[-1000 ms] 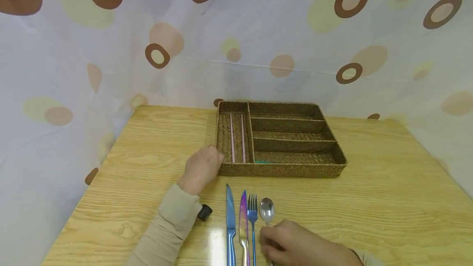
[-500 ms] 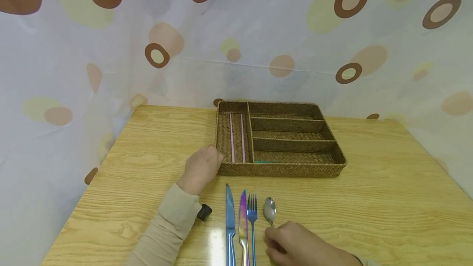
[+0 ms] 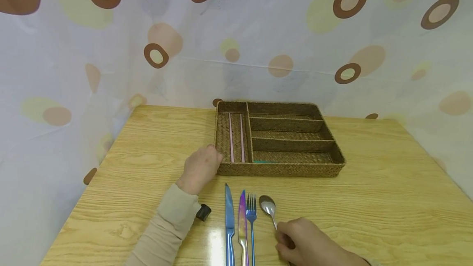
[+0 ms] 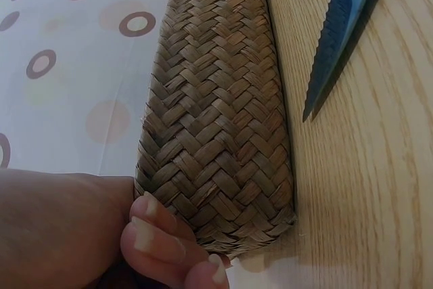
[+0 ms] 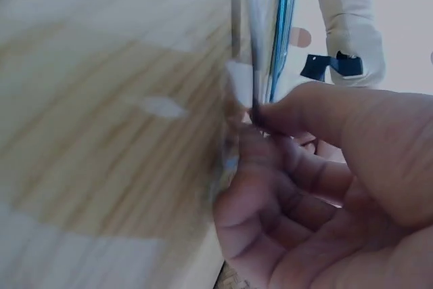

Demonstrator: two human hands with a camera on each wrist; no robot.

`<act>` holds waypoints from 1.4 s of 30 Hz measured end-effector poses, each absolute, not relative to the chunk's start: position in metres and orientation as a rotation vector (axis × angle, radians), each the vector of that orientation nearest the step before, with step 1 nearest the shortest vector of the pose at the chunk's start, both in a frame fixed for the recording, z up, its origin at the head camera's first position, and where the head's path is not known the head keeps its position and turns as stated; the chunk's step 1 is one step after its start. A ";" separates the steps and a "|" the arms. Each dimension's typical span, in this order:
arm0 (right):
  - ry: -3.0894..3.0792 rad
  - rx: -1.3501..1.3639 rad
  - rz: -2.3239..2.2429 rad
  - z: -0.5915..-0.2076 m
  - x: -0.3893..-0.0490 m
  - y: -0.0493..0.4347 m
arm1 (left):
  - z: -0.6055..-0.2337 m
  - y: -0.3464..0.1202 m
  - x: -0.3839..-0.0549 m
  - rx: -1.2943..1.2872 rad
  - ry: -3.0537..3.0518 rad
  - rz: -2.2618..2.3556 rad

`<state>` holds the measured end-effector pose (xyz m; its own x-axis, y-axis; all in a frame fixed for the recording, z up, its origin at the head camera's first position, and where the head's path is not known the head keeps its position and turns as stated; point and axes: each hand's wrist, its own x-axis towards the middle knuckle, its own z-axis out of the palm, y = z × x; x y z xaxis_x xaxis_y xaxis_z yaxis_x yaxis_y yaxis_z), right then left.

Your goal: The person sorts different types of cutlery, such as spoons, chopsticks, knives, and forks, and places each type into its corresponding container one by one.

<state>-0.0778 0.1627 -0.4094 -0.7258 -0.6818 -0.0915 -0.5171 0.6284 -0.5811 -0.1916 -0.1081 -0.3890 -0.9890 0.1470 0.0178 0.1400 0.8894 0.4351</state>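
My left hand (image 3: 201,167) holds the near left corner of a brown woven cutlery tray (image 3: 281,170); in the left wrist view its fingers (image 4: 155,241) curl at that corner. Between thumb and fingers my right hand (image 3: 308,241) pinches the handle of a silver spoon (image 3: 267,205), whose bowl lies tilted to the left, away from me. The handle's end is hidden by the hand. Left of the spoon lie a blue fork (image 3: 251,210), a rainbow-coloured knife (image 3: 242,221) and a blue knife (image 3: 230,212), all pointing toward the tray.
Two pink chopsticks (image 3: 231,138) lie in the tray's left compartment. A teal thing (image 3: 263,161) shows in the front compartment, mostly hidden by the wall. A black strap (image 3: 203,212) sits by the left cuff. Behind the wooden table (image 3: 388,200) hangs a patterned curtain (image 3: 251,24).
My right hand has shifted to the right with the spoon's handle. The spoon has turned, from nearly upright in view to slanting left, and stands farther from the fork. My left hand stays put.
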 end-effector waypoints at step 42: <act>2.956 -0.809 -1.017 -0.358 -0.122 0.196 | -0.389 -0.108 -0.191 0.253 3.053 0.733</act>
<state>-0.1217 0.1962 -0.3584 -0.8710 -0.4303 0.2372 -0.4851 0.6768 -0.5537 -0.1906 -0.1084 -0.3890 -0.9870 0.1539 0.0457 0.1578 0.8787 0.4504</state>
